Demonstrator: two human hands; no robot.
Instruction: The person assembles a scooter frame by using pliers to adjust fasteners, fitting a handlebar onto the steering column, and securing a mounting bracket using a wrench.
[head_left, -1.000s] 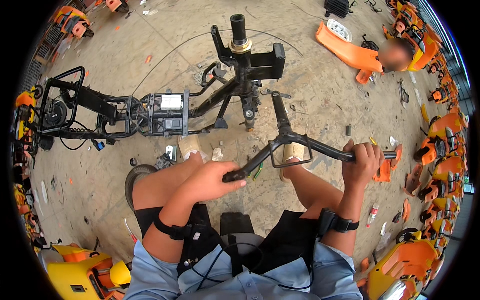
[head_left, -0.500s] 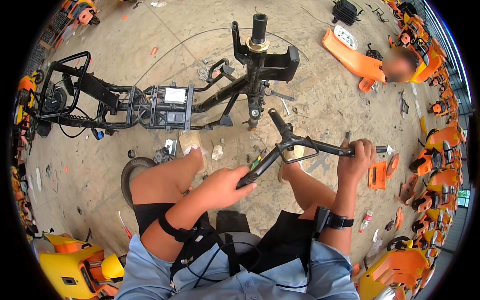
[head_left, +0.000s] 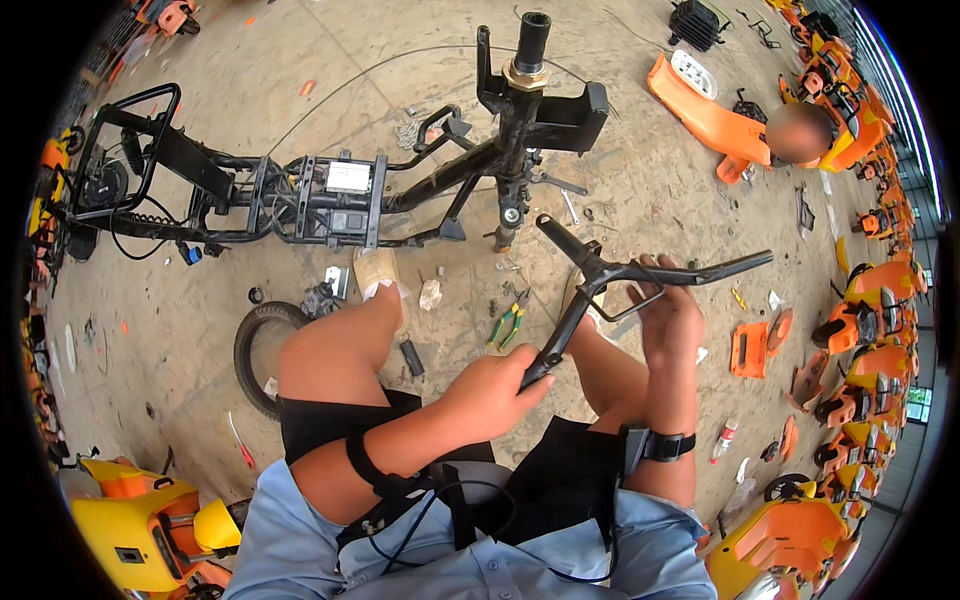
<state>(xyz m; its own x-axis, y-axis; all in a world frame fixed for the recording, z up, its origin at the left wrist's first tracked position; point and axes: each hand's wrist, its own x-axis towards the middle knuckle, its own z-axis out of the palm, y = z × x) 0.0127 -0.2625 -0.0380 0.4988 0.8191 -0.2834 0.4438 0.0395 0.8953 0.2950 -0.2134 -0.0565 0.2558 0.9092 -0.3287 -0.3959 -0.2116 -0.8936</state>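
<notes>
Left hand (head_left: 490, 388) clamped round one end of the black handlebar (head_left: 598, 270), right hand (head_left: 672, 318) loosely open behind it, scooter frame (head_left: 445, 178) just beyond!

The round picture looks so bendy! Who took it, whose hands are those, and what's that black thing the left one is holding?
No robot here, just a person with a bare left hand and right hand. A wide fisheye camera on their head looks down, so straight edges bend near the rim.

The left hand holds one end of a black metal handlebar with two bars and a stem. The right hand is open by the other bar, its fingers partly hidden behind it.

In front is a black metal scooter-like frame. On the grey-brown concrete floor lie a black rubber tyre, green-and-yellow-handled pliers and a long orange plastic panel.
</notes>
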